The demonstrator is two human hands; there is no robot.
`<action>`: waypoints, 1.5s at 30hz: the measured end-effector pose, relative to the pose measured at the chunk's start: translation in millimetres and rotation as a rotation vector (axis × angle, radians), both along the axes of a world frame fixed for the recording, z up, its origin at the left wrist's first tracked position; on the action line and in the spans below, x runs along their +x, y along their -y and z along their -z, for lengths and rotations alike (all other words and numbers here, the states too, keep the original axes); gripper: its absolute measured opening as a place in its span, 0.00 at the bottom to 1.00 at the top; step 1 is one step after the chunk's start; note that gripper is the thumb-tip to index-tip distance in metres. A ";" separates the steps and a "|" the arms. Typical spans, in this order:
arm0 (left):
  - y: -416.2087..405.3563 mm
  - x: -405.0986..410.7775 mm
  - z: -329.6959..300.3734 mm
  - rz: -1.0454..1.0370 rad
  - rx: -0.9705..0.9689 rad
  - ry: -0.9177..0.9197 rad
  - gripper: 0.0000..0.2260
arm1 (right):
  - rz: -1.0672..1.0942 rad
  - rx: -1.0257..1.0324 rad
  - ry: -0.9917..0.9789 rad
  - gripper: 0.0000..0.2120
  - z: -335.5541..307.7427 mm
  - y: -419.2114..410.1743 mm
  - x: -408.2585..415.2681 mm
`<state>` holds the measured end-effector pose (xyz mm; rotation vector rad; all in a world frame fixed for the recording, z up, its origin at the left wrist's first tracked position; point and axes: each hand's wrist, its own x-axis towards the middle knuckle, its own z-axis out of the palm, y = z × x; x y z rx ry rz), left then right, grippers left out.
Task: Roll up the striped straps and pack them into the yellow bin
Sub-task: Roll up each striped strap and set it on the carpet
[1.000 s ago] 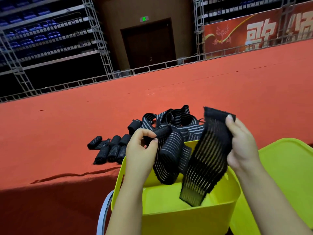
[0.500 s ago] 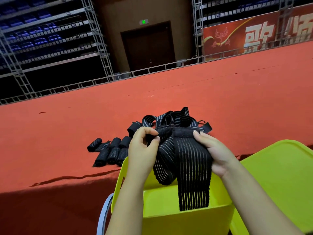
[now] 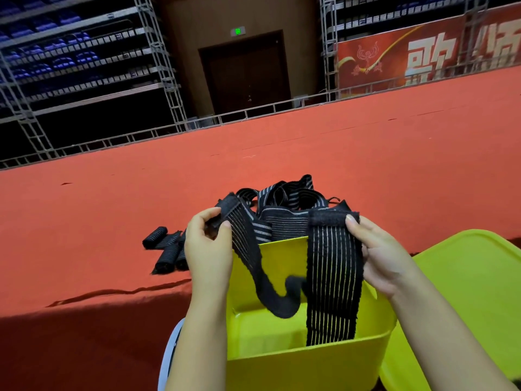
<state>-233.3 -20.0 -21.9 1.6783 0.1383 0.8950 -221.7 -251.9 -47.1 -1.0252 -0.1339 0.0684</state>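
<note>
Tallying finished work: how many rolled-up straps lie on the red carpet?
3 clearly visible: one leftmost, one nearer the carpet's edge, one between them. The left hand likely hides more.

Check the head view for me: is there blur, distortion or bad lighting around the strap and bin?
Head view: the striped strap is sharp where it hangs, but blurred at its low loop; the truss leans from wide-angle distortion; the yellow bin and red carpet are evenly lit, the stands behind dark.
</note>
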 end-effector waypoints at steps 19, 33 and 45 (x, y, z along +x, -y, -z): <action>60.4 -29.7 12.1 0.390 0.152 -0.047 0.09 | 0.175 -0.548 0.398 0.23 -7.6 -57.3 -32.2; 37.6 -32.8 3.5 0.595 0.095 -0.106 0.09 | 0.264 -0.554 0.512 0.10 -10.6 -27.6 -20.1; 41.9 -36.3 1.3 0.787 -0.350 -0.214 0.10 | 0.148 -0.310 0.521 0.16 -12.3 -24.4 -25.3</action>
